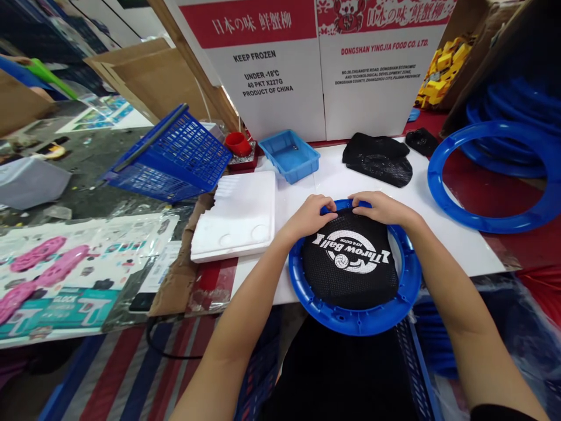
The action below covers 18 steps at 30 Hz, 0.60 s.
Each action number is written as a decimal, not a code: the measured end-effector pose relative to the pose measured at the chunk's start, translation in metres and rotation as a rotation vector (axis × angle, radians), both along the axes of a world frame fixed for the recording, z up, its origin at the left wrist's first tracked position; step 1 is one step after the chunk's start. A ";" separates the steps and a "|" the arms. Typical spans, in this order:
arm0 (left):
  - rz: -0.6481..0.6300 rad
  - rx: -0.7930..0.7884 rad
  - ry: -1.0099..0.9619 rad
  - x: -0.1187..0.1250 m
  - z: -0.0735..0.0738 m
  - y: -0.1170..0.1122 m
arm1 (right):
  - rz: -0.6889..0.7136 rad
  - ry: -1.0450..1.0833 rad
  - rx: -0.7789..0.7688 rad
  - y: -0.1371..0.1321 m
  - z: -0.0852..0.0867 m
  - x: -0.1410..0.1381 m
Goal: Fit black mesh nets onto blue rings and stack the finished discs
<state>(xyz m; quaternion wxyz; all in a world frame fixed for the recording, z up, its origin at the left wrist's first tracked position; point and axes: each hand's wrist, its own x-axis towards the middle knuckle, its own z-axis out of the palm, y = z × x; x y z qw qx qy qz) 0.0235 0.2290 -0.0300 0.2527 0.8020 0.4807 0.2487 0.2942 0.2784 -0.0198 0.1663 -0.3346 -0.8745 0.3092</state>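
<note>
A blue plastic ring (359, 324) lies in front of me, its near edge reaching past the white table edge. Across its opening rests a black mesh net (350, 286) printed with "Throw Ball". At the ring's far rim, my left hand (312, 217) pinches the net's upper edge against the ring, thumb over the mesh. Close beside it, my right hand (380, 207) grips the same far edge with bent fingers. A gap shows between net and ring on the right side. Whatever lies under the fingertips is hidden.
Spare black nets (377, 161) lie behind the ring. Another blue ring (493, 225) is at right, by a stack of rings (512, 99). A small blue tray (291, 158), white foam block (239, 219) and tilted blue basket (175, 155) stand left. A white carton (280, 111) stands behind.
</note>
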 end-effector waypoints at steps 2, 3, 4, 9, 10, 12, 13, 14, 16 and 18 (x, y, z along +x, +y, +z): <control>0.049 -0.068 -0.104 -0.001 0.000 0.002 | -0.023 0.021 -0.014 0.001 -0.001 0.000; 0.073 -0.101 -0.154 -0.001 -0.001 0.003 | -0.041 0.030 -0.021 0.001 -0.002 0.000; 0.095 -0.127 -0.199 -0.001 -0.002 0.005 | -0.059 0.040 -0.028 0.002 -0.003 -0.001; 0.147 -0.172 -0.345 0.000 -0.011 0.010 | -0.129 0.104 -0.060 0.006 -0.011 -0.003; 0.153 -0.171 -0.365 0.001 -0.013 0.011 | -0.144 0.117 -0.061 0.007 -0.013 -0.003; 0.160 -0.169 -0.392 0.002 -0.016 0.013 | -0.167 0.134 -0.057 0.009 -0.016 -0.003; 0.159 -0.170 -0.398 0.002 -0.017 0.013 | -0.171 0.140 -0.055 0.010 -0.017 -0.003; 0.157 -0.172 -0.402 0.002 -0.018 0.014 | -0.170 0.143 -0.055 0.011 -0.018 -0.003; 0.146 -0.182 -0.410 0.002 -0.019 0.016 | -0.162 0.143 -0.057 0.013 -0.020 -0.003; 0.136 -0.195 -0.424 0.001 -0.019 0.017 | -0.153 0.136 -0.054 0.015 -0.022 -0.003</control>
